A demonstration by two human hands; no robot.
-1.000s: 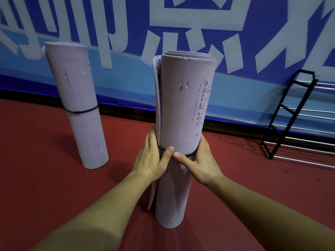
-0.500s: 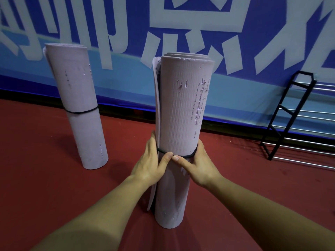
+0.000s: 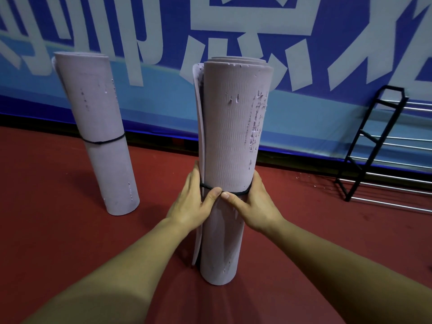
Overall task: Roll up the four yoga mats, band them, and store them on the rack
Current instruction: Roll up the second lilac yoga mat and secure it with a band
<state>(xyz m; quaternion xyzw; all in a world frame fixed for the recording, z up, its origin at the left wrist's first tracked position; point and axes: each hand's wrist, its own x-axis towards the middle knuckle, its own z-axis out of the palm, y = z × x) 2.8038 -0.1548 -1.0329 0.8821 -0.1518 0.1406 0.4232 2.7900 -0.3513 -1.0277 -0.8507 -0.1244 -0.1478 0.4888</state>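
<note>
Lower centre, the left hand (image 3: 189,203) and right hand (image 3: 256,203) clasp the upright rolled mat (image 3: 231,136), thumbs pressing its black band (image 3: 239,193). Further left stands a second banded mat (image 3: 102,127). The black rack (image 3: 378,146) stands far right.

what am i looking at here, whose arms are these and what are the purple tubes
There is no machine here: a person wears a wide-angle camera on the head, so you look down along their two bare arms. The left hand and right hand wrap round a rolled mat, a pale purple yoga mat standing on end on the red floor, thumbs meeting on the thin black band round it. A second mat, banded round its middle, stands further off to the left. The black rack with metal bars stands at the right, by the blue wall.
</note>
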